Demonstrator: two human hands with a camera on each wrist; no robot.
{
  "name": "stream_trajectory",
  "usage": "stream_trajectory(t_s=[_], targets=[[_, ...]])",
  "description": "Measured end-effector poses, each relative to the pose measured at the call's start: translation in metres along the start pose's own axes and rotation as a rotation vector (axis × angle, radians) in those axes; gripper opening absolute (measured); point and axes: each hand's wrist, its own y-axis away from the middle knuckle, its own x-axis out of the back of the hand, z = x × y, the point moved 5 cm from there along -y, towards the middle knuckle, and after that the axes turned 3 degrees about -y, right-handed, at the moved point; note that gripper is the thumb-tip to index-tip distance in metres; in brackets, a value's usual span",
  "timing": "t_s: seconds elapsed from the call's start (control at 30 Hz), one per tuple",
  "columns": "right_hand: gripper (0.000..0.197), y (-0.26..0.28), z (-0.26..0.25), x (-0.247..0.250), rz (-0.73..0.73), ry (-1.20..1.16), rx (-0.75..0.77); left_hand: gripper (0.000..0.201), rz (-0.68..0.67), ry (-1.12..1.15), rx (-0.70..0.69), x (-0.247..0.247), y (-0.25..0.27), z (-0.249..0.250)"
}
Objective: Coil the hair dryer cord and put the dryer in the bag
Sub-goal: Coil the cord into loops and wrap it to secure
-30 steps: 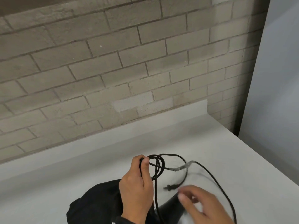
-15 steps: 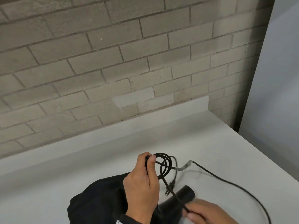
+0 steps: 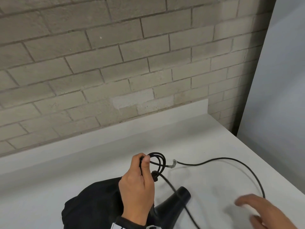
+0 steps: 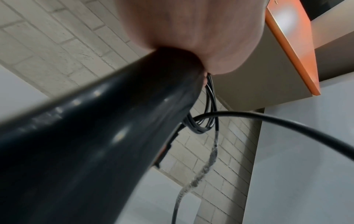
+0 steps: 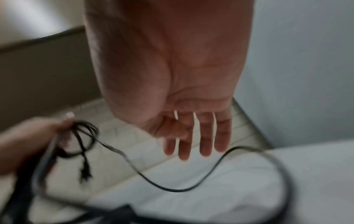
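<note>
My left hand [image 3: 143, 160] pinches a small coil of black cord [image 3: 157, 162] between thumb and fingers, with the plug [image 3: 154, 176] dangling beside it. In the left wrist view the same hand [image 4: 191, 37] also holds the black dryer [image 4: 95, 144] against its palm. The dryer's nozzle [image 3: 182, 195] points right, just over the white counter. A black bag [image 3: 92, 207] lies crumpled below my left wrist. The loose cord [image 3: 222, 158], with a taped patch [image 3: 172, 164], arcs right across the counter. My right hand [image 3: 244, 204] hovers open with straight fingers [image 5: 205, 144] near the cord's far loop, holding nothing.
The white counter [image 3: 206, 138] ends in a low backsplash [image 3: 115, 131] under a brick wall. Its right edge [image 3: 272, 164] drops off beside a grey wall. An orange-edged panel [image 4: 293, 45] shows in the left wrist view.
My right hand let go of the cord near the dryer and moved right, opening. The loose cord swung out into a wider loop. The plug now hangs close under the coil.
</note>
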Motion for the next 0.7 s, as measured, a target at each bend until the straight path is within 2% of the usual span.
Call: stream_trajectory(t_s=[0.03,0.07,0.13,0.17,0.23,0.3,0.37,0.43,0.5,0.6,0.7], targets=[[0.046,-0.003,-0.030,-0.004,0.113,-0.079,0.106,0.041,0.000,-0.007,-0.001,0.000,0.000,0.000],[0.034,-0.007,-0.051,-0.013,0.144,-0.213,0.095,0.042,0.001,-0.013,-0.003,0.000,0.000,0.000],[0.009,-0.020,-0.087,-0.045,0.018,-0.422,0.027,0.046,0.005,-0.023,-0.008,0.001,0.001,0.000],[0.006,-0.026,-0.108,-0.059,-0.062,-0.504,-0.002,0.047,0.007,-0.029,-0.010,0.001,0.001,0.001],[0.023,-0.036,-0.133,-0.085,-0.195,-0.625,-0.028,0.045,0.005,-0.039,-0.022,0.002,0.001,0.003],[0.019,-0.041,-0.150,-0.103,-0.310,-0.683,-0.100,0.040,-0.006,-0.047,-0.041,0.003,0.002,0.007],[0.020,-0.040,-0.155,-0.109,-0.364,-0.797,-0.145,0.035,-0.016,-0.051,-0.035,0.003,0.002,0.007],[0.027,-0.036,-0.153,-0.101,-0.346,-0.814,-0.149,0.034,-0.010,-0.055,-0.022,0.004,0.001,0.005],[0.028,-0.030,-0.149,-0.085,-0.312,-0.761,-0.081,0.038,0.004,-0.044,-0.015,0.003,0.002,0.003],[0.020,-0.018,-0.138,-0.061,-0.301,-0.676,0.041,0.042,-0.005,0.001,-0.036,0.002,0.005,0.008],[0.020,-0.008,-0.124,-0.043,-0.293,-0.769,0.043,0.040,-0.019,0.008,-0.058,0.002,0.008,0.015]])
